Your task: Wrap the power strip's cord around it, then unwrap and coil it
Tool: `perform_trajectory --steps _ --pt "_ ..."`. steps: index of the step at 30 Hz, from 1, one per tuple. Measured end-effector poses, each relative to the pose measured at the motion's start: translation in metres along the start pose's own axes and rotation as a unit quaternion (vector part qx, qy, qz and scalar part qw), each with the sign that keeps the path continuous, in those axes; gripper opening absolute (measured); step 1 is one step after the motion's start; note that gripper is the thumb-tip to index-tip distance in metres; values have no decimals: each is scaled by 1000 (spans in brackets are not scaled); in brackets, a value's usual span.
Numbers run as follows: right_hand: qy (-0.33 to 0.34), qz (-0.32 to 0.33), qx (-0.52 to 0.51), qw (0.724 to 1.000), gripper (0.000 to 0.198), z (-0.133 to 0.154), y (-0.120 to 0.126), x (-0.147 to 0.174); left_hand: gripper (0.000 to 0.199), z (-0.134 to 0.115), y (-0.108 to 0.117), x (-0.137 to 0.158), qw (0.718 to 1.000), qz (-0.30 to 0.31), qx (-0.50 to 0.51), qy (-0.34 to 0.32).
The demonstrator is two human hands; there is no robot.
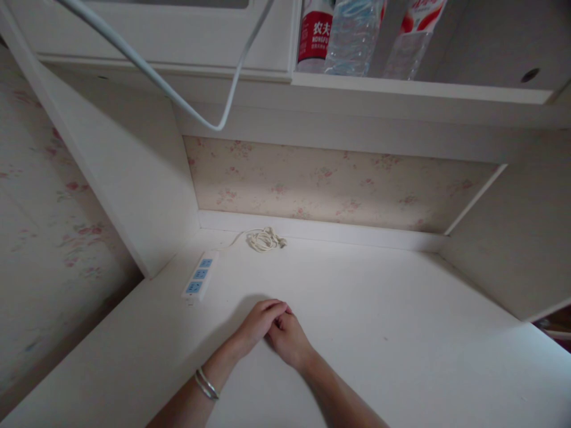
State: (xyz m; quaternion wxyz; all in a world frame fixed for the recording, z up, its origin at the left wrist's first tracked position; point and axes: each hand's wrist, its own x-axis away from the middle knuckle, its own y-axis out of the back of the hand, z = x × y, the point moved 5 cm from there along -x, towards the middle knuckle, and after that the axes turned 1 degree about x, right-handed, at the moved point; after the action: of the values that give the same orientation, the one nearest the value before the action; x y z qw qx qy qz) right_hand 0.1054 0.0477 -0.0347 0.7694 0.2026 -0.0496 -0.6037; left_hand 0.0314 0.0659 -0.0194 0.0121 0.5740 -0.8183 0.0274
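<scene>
My left hand (259, 321) and my right hand (288, 337) rest together on the white desk (357, 309). The fingers of the left one lie over those of the right, both closed, with no object showing in them. Part of the right fingers is hidden under the left hand. Two silver bangles (206, 383) circle my left wrist. Nearest to the hands, on the left, lies a white power strip (200, 275) with blue socket faces. Its coiled cord (266, 239) sits behind it, by the desk's back edge.
Overhead, a shelf (419, 90) holds a red-labelled bottle (314, 35) and clear plastic bottles (352, 38). A white cable (178, 101) hangs in front of the cabinet. Side panels (120, 160) and floral wallpaper (321, 178) enclose the desk.
</scene>
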Motion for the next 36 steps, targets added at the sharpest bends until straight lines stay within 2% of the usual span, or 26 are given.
perform_trajectory --steps 19,36 --pt "5 8 3 1000 22 1 0 1 25 0 0 1 1000 -2 5 1" --pt "-16 10 31 999 22 -4 -1 1 26 1 -1 0 1000 -1 -9 0"
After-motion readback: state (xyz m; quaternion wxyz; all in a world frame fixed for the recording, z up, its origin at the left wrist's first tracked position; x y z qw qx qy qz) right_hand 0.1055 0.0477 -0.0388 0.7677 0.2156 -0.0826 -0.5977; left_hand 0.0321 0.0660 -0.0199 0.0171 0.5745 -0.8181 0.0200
